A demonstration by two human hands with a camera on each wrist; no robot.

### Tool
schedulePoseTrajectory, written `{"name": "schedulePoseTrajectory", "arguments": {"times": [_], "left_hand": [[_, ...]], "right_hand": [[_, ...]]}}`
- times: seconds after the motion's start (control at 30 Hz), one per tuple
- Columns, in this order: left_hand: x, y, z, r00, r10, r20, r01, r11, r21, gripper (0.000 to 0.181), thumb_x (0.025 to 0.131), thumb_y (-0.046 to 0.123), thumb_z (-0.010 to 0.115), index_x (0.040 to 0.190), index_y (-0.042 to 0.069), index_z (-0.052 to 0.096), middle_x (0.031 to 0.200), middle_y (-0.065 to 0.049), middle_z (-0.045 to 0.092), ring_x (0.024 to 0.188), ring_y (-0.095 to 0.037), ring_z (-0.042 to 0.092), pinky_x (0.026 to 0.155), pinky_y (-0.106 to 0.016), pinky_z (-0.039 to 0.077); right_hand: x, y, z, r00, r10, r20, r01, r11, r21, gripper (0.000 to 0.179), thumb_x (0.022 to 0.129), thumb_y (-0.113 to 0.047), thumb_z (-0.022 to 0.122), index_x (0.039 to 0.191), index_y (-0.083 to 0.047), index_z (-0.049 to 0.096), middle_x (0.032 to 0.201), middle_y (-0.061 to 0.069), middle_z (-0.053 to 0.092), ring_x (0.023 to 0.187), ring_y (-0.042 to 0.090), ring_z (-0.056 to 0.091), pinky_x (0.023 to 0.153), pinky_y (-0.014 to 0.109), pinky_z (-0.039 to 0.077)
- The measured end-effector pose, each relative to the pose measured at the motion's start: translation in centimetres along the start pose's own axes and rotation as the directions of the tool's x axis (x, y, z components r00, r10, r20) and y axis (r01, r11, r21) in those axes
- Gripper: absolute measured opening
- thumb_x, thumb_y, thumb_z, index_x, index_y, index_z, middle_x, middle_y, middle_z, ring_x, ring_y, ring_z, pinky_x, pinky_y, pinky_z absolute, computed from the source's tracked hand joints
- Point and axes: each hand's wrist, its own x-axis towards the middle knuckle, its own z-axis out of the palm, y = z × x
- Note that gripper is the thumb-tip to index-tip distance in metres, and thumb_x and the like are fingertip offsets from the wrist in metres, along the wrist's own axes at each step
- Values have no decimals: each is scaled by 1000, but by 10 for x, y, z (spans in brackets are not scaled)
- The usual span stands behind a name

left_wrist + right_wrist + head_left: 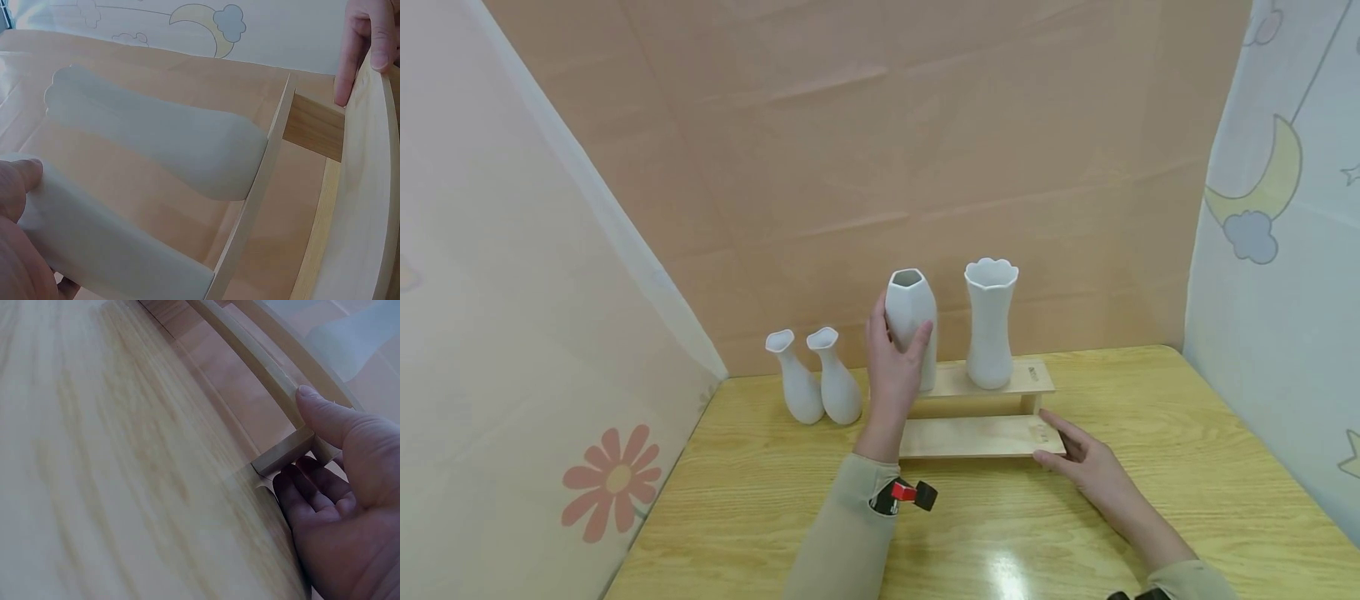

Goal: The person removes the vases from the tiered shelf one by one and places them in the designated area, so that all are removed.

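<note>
My left hand [895, 367] grips a tall white faceted vase [912, 304] round its side, with the thumb on the near face. The vase stands at the left part of the upper step of a two-step wooden stand [970, 437]. A white vase with a scalloped rim [990, 329] is upright farther right on that same step. At the right end of the lower step, my right hand [1096, 473] holds the board. In the right wrist view its thumb lies on the board edge and the fingers [300, 494] curl at the end underneath.
Two small white vases with narrow necks, a left one [801, 387] and a right one [838, 385], stand side by side on the wood-grain table [760, 500], left of the stand. A tan cloth backdrop [850, 167] rises behind, with printed white cloth [1285, 333] at the sides.
</note>
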Motion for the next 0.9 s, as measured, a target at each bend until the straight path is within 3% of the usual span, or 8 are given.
{"name": "schedulePoseTrajectory", "arguments": {"times": [0.2, 0.6, 0.9], "left_hand": [[0, 1, -1, 1000, 1, -12, -1, 1000, 13, 79, 101, 27, 85, 168, 24, 44, 153, -11, 52, 137, -31, 56, 112, -58, 53], [-5, 8, -6, 999, -11, -38, 8, 999, -53, 76, 98, 26, 88, 164, 26, 50, 149, -8, 55, 134, -30, 58, 110, -58, 53], [-13, 21, -16, 1000, 6, -23, -9, 995, -102, 75, 100, 30, 86, 165, 31, 48, 153, -1, 54, 135, -33, 59, 100, -58, 60]], "right_hand": [[1, -1, 1, 1000, -2, -2, 2, 1000, 5, 84, 107, -34, 76, 176, -19, 30, 182, 18, 11, 164, 48, 13, 100, 7, 39], [-2, -3, 2, 1000, 3, 0, -3, 1000, -6, 83, 108, -35, 75, 176, -19, 30, 182, 18, 12, 164, 49, 14, 102, 10, 40], [0, -1, 1, 1000, 0, 2, 0, 1000, 7, 84, 107, -34, 76, 176, -20, 30, 182, 17, 11, 164, 48, 13, 101, 7, 39]]}}
